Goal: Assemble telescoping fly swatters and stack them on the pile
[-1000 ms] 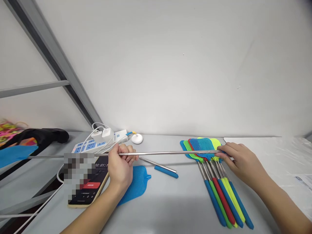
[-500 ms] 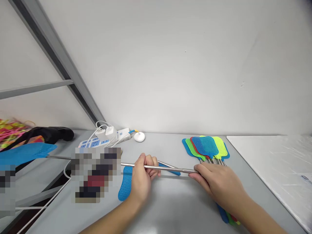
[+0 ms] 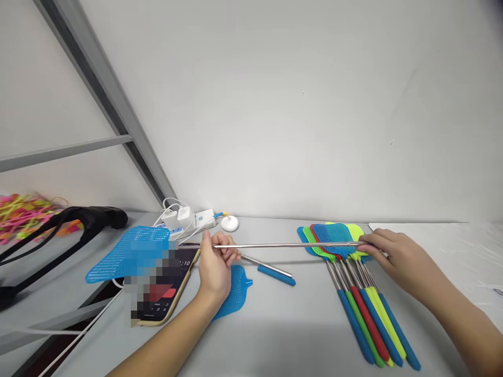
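A blue fly swatter's thin metal rod [image 3: 283, 245] stretches level between my hands above the table. My left hand [image 3: 216, 264] is closed around it near the head end. Its blue perforated head [image 3: 145, 246] sticks out to the left. My right hand [image 3: 387, 248] pinches the rod's far end; whether a grip sits inside my fingers is hidden. Below lie a loose blue swatter head [image 3: 238, 293], partly behind my left wrist, and a short metal rod with a blue grip [image 3: 276, 275].
Several fly swatters [image 3: 369, 309] in blue, green, red and yellow lie stacked at right. A phone [image 3: 173, 293], partly pixelated, lies at left. Behind it are a power strip [image 3: 204, 219] with cables and a white round device [image 3: 230, 223]. A metal frame [image 3: 113, 104] slants at left.
My right hand has moved right and up, and the rod between my hands has lengthened. My left hand has shifted slightly left and up. The held swatter's head now shows more fully.
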Demonstrator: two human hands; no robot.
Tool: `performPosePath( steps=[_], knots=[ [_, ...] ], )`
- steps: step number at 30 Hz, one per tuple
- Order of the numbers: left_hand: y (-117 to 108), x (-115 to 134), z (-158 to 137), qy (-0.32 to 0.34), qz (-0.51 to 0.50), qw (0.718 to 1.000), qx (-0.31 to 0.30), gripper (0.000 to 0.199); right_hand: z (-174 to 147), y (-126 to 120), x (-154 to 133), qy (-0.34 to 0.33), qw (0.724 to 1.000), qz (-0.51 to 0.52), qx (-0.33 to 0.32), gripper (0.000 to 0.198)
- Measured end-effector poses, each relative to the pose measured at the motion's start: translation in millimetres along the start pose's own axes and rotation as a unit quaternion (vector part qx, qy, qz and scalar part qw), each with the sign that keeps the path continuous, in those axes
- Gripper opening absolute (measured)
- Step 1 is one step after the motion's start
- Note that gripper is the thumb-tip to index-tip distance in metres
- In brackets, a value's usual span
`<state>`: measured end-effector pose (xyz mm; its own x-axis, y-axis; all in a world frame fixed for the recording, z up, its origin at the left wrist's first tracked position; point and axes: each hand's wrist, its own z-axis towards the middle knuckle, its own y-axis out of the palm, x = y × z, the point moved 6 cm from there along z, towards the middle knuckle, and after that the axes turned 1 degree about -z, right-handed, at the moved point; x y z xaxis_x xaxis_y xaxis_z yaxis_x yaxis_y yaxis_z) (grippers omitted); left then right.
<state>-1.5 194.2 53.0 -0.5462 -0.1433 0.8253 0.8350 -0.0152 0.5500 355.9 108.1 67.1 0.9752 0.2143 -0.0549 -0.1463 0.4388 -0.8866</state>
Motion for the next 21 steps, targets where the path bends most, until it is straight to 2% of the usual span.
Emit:
performPosePath(
  steps=[7, 13, 16, 19, 21],
  knots=[
    [-6, 15, 7, 0.029, -0.026, 0.999, 0.034, 0.046, -7, -15, 24, 0.037, 0.998, 0.014, 0.044, 0.027],
    [-18, 16, 16, -0.026, -0.083, 0.990, 0.114, 0.043, -10, -23, 33, 0.049, 0.995, -0.016, 0.086, 0.029],
    [-23, 21, 20, -0.017, -0.083, 0.987, 0.135, 0.039, -10, -23, 38, 0.070, 0.992, -0.039, 0.097, 0.035],
    [-21, 22, 17, 0.012, -0.071, 0.988, 0.139, 0.035, -8, -22, 30, 0.093, 0.988, -0.057, 0.108, 0.041],
    [-14, 15, 6, 0.016, -0.060, 0.990, 0.130, 0.034, -4, -20, 9, 0.089, 0.988, -0.054, 0.116, 0.044]
  ],
)
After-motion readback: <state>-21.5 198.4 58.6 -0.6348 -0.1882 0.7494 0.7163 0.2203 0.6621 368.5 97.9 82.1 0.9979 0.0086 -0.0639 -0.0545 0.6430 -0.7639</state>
